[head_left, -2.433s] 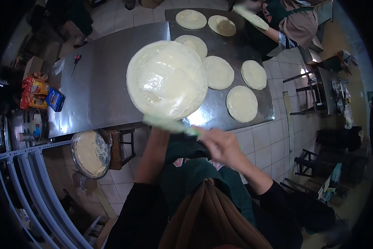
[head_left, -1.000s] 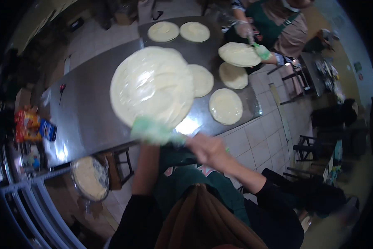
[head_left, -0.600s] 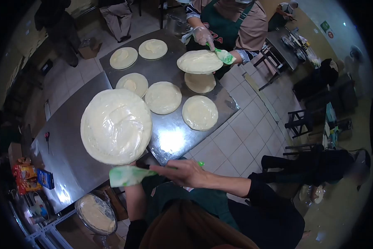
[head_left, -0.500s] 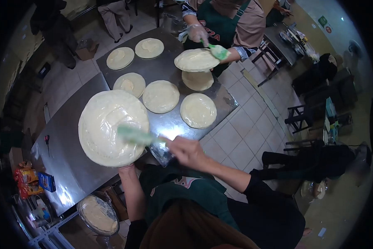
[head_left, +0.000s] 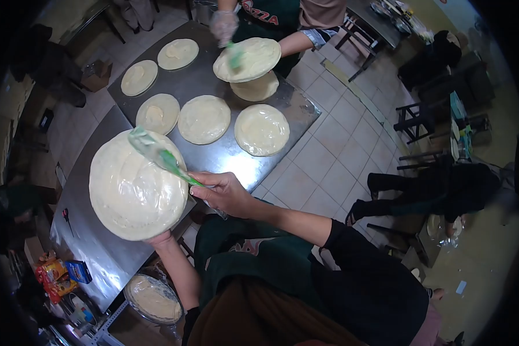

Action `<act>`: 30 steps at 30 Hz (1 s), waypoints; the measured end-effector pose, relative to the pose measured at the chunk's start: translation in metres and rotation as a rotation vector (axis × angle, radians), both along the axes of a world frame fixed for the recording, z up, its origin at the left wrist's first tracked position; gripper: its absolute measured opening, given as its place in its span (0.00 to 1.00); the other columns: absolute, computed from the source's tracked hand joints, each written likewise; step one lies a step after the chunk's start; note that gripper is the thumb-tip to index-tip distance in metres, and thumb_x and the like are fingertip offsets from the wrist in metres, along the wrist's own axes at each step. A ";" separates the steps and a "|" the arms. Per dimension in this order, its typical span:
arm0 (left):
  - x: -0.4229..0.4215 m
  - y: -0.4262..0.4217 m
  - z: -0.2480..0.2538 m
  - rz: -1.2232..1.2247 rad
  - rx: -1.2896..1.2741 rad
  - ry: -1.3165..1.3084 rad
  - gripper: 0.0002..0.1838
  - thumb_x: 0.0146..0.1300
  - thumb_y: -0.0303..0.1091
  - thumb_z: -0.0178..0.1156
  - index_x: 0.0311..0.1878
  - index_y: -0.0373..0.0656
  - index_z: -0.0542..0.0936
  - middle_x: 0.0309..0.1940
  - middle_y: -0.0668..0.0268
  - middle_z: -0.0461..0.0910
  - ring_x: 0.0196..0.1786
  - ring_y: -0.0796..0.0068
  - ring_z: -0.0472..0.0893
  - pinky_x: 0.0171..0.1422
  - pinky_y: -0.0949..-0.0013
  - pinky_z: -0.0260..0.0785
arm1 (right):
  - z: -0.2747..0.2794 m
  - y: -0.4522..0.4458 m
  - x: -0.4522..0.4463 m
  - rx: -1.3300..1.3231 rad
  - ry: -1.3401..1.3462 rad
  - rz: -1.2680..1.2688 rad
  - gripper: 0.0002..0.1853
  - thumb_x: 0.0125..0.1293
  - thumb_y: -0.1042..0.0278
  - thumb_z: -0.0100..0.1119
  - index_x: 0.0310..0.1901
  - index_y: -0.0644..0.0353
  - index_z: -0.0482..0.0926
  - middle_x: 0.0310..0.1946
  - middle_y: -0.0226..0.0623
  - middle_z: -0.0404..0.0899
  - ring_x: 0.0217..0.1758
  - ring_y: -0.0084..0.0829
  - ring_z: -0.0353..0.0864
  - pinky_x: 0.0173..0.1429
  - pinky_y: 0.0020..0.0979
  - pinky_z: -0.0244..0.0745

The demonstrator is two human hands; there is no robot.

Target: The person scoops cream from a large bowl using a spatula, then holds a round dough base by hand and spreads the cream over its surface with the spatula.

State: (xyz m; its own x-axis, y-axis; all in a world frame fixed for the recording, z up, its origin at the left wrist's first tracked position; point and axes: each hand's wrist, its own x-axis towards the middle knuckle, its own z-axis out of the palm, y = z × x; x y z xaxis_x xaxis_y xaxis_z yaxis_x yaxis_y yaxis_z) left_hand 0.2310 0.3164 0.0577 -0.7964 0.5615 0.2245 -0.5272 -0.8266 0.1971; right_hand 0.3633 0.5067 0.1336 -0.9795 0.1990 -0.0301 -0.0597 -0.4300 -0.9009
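My left hand (head_left: pixel 160 237) is under a large round pizza dough base (head_left: pixel 129 199), holding it up above the table; its fingers are hidden beneath. The dough has a glossy, pale creamy layer on top. In my right hand (head_left: pixel 227 195) is a green spatula (head_left: pixel 168 161), gripped by its handle. Its blade, smeared with the pale spread, lies over the base's far edge.
Several dough bases, including a coated one (head_left: pixel 261 130), lie on the metal table (head_left: pixel 98 254). Across it, a co-worker's gloved hand (head_left: pixel 224 26) works a green spatula over a raised base (head_left: pixel 253 60). A bowl of pale spread (head_left: pixel 154 299) stands below; snack packets (head_left: pixel 54 277) lie at left.
My spatula has moved from the base's lower right to its far edge. The co-worker's spatula has moved left across their base. My view has shifted slightly.
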 end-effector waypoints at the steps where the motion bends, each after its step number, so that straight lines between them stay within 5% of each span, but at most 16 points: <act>1: 0.003 -0.004 -0.001 0.003 -0.005 -0.008 0.41 0.59 0.65 0.50 0.69 0.49 0.59 0.68 0.61 0.60 0.68 0.56 0.62 0.70 0.46 0.56 | -0.001 0.001 0.000 0.023 0.035 -0.021 0.20 0.69 0.71 0.53 0.61 0.64 0.70 0.51 0.35 0.74 0.44 0.17 0.72 0.43 0.21 0.71; 12: 0.018 -0.028 0.004 0.049 -0.066 -0.034 0.41 0.59 0.64 0.50 0.70 0.49 0.59 0.68 0.61 0.60 0.68 0.56 0.62 0.70 0.45 0.56 | -0.048 -0.015 0.077 -0.062 -0.282 -0.083 0.23 0.71 0.70 0.49 0.66 0.58 0.64 0.31 0.27 0.76 0.26 0.12 0.65 0.30 0.18 0.65; 18: 0.017 -0.025 0.009 0.053 -0.065 -0.017 0.41 0.59 0.64 0.50 0.70 0.50 0.58 0.69 0.61 0.60 0.68 0.56 0.62 0.70 0.45 0.56 | -0.033 -0.005 0.055 0.360 -0.100 -0.096 0.20 0.68 0.72 0.54 0.61 0.60 0.71 0.25 0.26 0.74 0.26 0.18 0.69 0.33 0.24 0.68; 22: 0.017 -0.019 0.011 0.052 -0.057 -0.010 0.41 0.59 0.64 0.51 0.70 0.50 0.58 0.69 0.62 0.60 0.68 0.56 0.62 0.70 0.45 0.56 | -0.017 0.019 0.026 0.785 0.101 -0.199 0.20 0.62 0.76 0.55 0.57 0.57 0.76 0.23 0.39 0.72 0.24 0.31 0.73 0.31 0.31 0.69; 25: 0.017 -0.014 0.010 0.049 -0.052 -0.013 0.41 0.59 0.64 0.51 0.70 0.50 0.58 0.69 0.62 0.60 0.69 0.56 0.62 0.70 0.44 0.56 | -0.005 0.023 0.007 0.891 0.058 -0.244 0.20 0.62 0.76 0.56 0.57 0.57 0.76 0.22 0.38 0.71 0.23 0.33 0.72 0.29 0.34 0.69; 30: 0.019 -0.007 0.006 0.052 -0.035 -0.021 0.41 0.59 0.64 0.51 0.70 0.50 0.58 0.69 0.62 0.60 0.69 0.56 0.62 0.70 0.44 0.56 | -0.006 -0.020 0.040 1.176 0.122 0.145 0.25 0.60 0.74 0.55 0.61 0.48 0.71 0.25 0.37 0.71 0.25 0.37 0.76 0.28 0.36 0.73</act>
State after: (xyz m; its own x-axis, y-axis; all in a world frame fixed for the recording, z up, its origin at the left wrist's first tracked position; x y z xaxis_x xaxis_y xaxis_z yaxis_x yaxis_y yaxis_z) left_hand 0.2499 0.3092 0.0640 -0.8290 0.5266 0.1883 -0.4881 -0.8457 0.2160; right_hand 0.4034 0.4864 0.1275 -0.9788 -0.0704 0.1921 -0.1915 0.6464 -0.7386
